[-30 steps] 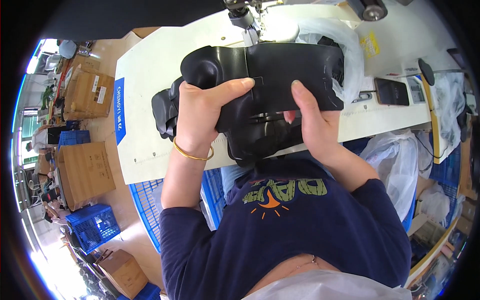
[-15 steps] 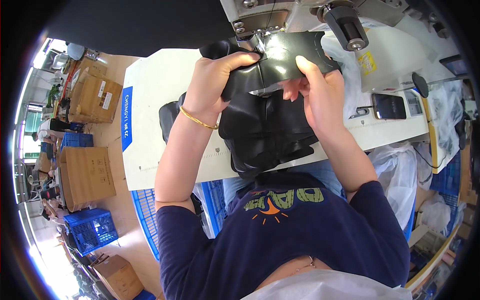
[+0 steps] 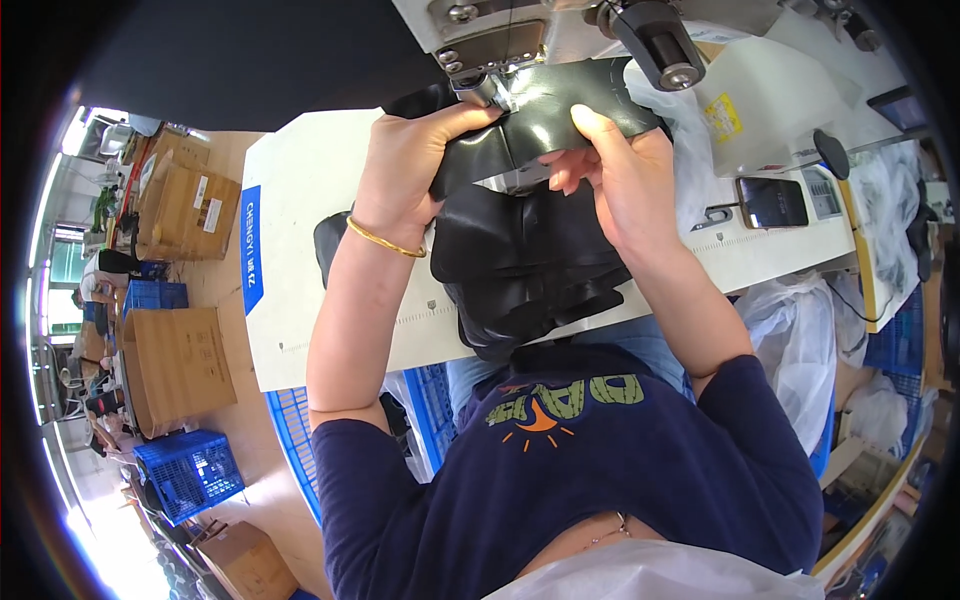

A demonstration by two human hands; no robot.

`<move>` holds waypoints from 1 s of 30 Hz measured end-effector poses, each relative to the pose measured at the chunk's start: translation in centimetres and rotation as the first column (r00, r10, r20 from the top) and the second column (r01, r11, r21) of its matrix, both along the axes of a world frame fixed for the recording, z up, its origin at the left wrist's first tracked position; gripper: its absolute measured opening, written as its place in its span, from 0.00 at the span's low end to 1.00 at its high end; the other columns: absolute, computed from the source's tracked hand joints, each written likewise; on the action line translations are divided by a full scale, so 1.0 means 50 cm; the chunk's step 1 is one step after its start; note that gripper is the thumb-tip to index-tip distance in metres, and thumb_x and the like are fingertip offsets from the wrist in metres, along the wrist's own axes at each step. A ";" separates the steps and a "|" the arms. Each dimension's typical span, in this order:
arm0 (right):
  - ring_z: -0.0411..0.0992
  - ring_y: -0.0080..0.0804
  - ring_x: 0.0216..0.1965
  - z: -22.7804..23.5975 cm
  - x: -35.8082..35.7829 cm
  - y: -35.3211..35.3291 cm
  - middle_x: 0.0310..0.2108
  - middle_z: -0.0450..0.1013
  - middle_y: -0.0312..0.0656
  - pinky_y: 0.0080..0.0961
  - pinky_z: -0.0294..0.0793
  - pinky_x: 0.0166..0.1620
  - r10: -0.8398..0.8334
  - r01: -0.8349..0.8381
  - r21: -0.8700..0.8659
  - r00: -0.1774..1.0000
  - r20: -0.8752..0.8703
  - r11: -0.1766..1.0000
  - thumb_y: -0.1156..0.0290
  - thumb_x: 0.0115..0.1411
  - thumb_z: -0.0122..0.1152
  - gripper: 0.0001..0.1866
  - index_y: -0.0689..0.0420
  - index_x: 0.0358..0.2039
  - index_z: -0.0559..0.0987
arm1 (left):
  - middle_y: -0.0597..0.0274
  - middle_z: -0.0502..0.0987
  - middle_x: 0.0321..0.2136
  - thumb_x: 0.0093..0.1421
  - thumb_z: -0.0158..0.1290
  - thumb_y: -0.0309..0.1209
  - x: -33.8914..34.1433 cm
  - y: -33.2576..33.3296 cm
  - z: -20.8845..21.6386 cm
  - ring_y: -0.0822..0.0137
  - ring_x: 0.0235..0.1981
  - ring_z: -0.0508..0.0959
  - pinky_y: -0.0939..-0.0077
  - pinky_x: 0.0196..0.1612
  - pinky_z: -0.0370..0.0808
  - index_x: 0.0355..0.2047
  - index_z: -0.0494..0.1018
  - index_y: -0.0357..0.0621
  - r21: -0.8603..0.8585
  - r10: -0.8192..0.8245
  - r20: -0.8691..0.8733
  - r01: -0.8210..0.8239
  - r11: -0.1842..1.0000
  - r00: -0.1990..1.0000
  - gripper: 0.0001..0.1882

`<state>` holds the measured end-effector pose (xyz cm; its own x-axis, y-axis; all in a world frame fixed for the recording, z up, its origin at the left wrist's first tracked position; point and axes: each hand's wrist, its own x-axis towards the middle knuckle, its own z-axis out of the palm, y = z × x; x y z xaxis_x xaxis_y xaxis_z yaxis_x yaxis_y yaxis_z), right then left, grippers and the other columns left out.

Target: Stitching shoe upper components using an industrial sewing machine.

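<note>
- Black leather piece (image 3: 520, 230) lies on the white sewing table (image 3: 310, 200), its top edge under the sewing machine head (image 3: 490, 35).
- Left hand (image 3: 410, 165) pinches its left edge.
- Right hand (image 3: 615, 170) seemingly pinches its right edge, fingertips partly hidden.

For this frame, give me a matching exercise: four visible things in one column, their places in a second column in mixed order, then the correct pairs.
Things:
1. black material
2. gold bangle
3. dark phone
4. blue crate

Places:
A. on the floor, far left
B. on the table, right of the right hand
C. held by both hands under the sewing machine
D. around the wrist of the left hand

Pairs: 1-C, 2-D, 3-B, 4-A
</note>
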<state>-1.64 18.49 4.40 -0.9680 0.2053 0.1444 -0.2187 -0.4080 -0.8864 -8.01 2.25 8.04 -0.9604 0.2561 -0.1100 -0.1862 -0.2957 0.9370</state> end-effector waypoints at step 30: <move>0.72 0.27 0.18 0.001 -0.004 0.005 0.22 0.76 0.47 0.19 0.69 0.23 -0.012 0.012 0.076 1.000 -0.001 0.997 0.67 0.60 0.53 0.12 0.65 0.32 0.77 | 0.56 0.79 0.28 0.48 0.59 0.17 0.001 -0.003 -0.009 0.69 0.26 0.79 0.79 0.29 0.77 0.30 0.78 0.28 -0.026 0.008 -0.078 -0.010 1.000 0.997 0.07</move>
<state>-1.83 18.75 4.43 -0.9654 0.2051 0.1608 -0.2239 -0.3369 -0.9145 -7.95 2.11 7.60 -0.9686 0.2452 -0.0414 -0.1096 -0.2716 0.9561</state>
